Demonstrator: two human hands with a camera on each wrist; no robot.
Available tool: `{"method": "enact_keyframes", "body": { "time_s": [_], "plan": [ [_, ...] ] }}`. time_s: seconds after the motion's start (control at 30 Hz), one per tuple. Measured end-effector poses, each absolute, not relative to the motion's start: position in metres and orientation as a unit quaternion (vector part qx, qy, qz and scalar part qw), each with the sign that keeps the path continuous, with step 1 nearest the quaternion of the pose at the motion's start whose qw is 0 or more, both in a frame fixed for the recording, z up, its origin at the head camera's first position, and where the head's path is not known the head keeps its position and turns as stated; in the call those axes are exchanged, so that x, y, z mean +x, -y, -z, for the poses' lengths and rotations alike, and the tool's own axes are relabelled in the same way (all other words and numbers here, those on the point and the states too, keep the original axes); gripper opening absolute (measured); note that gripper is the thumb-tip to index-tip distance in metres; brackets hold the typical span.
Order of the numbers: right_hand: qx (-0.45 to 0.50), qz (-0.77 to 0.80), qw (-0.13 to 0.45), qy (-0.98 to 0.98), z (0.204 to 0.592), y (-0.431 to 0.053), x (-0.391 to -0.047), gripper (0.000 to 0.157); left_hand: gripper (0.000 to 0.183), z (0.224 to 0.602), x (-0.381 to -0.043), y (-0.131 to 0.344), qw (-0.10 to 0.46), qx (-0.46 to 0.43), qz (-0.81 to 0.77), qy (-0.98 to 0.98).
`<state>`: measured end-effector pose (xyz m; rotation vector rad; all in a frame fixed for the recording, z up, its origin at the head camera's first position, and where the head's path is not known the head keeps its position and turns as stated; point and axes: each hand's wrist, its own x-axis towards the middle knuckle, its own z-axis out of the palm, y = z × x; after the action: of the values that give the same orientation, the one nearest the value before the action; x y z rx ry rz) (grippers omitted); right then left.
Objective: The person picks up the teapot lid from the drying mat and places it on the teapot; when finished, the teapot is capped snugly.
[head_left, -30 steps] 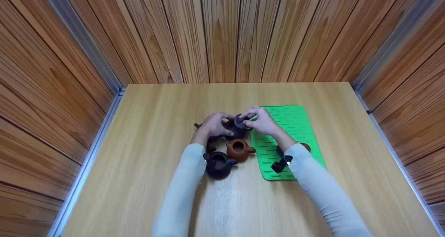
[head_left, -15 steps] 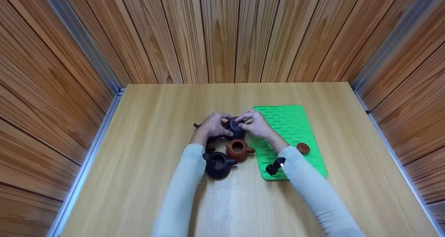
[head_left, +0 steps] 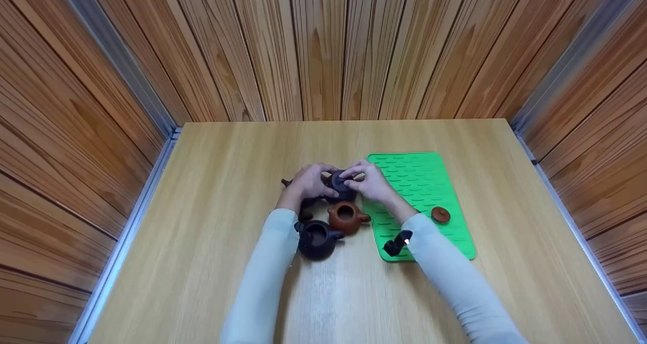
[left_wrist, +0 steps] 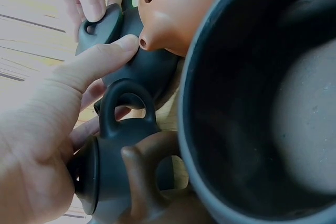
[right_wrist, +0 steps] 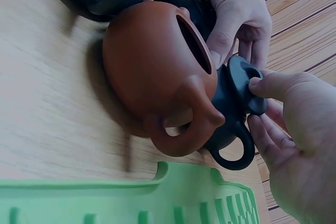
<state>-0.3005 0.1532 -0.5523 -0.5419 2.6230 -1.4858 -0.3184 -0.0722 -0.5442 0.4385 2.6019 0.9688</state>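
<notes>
My left hand (head_left: 309, 182) steadies a dark teapot (head_left: 344, 195) at the back of the group, its thumb and fingers on either side of the body. With thumb and fingertips, my right hand (head_left: 373, 182) pinches that teapot's dark lid (right_wrist: 241, 82); the lid sits over the opening, slightly tilted in the right wrist view. Just in front stands a lidless reddish-brown teapot (right_wrist: 142, 61), apart from the right hand. A lidless dark teapot (head_left: 316, 253) is nearest the person. Under the left palm, another dark teapot (left_wrist: 116, 169) wears its lid, mostly hidden from the head view.
A green ridged mat (head_left: 414, 182) lies right of the teapots, with a reddish-brown lid (head_left: 441, 214) on it. Close to the left wrist is a brown teapot handle (left_wrist: 147, 177), its body largely hidden. Wood-panelled walls (head_left: 323, 51) enclose the table (head_left: 202, 233) at the back and sides.
My right hand has moved left and slightly down, bringing the dark lid onto the teapot's opening. The brown lid on the mat has come into full view. My left hand stays put.
</notes>
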Motion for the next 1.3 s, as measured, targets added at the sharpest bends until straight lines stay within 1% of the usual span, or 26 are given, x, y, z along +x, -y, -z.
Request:
{"method": "enact_keyframes", "body": {
  "time_s": [0.73,1.3],
  "plan": [
    [-0.179,0.477,0.027,-0.860,0.561,-0.151,-0.298,0.019,0.065,0.547,-0.317,0.072,0.164,0.149,-0.336,-0.915],
    [-0.183,0.501,0.041,-0.845,0.568,-0.154,-0.300,0.024,0.066,0.543,-0.316,0.073,0.168,0.150,-0.335,-0.915]
  ]
}}
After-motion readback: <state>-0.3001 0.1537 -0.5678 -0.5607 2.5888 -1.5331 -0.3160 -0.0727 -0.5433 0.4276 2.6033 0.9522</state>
